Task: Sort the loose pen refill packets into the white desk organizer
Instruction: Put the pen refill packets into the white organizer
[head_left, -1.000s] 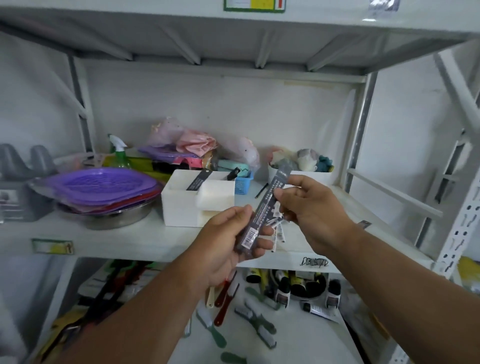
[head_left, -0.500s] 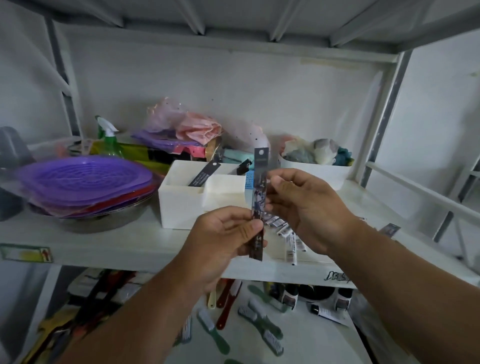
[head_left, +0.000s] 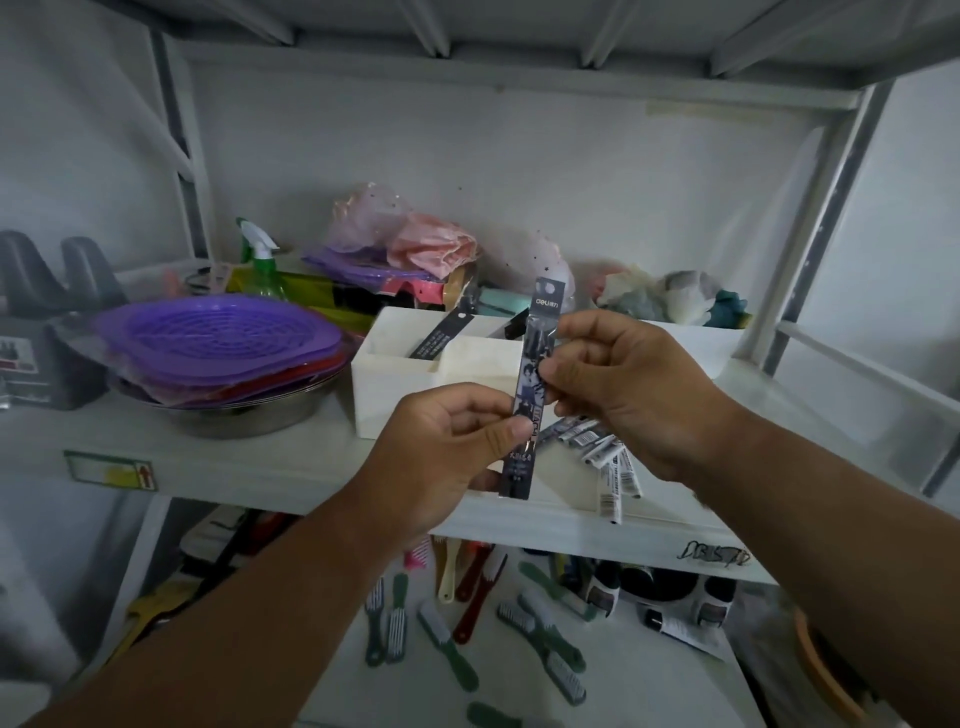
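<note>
A long dark pen refill packet (head_left: 535, 353) stands nearly upright in front of me. My left hand (head_left: 441, 457) pinches its lower part and my right hand (head_left: 623, 384) pinches its middle. Behind it on the shelf sits the white desk organizer (head_left: 395, 384), with a dark refill packet (head_left: 441, 332) leaning in its left compartment and another dark item at the back. Several loose white and grey refill packets (head_left: 602, 457) lie on the shelf below my right hand, partly hidden by it.
A steel bowl with stacked purple and red plastic lids (head_left: 218, 348) stands left of the organizer. A green spray bottle (head_left: 262, 265), bags and a white bin (head_left: 696, 343) fill the back. Brushes (head_left: 447, 644) and small tubes lie on the lower shelf.
The packet has turned from a slant to nearly upright, and both hands keep hold of it. The camera has tilted down a little and come closer.
</note>
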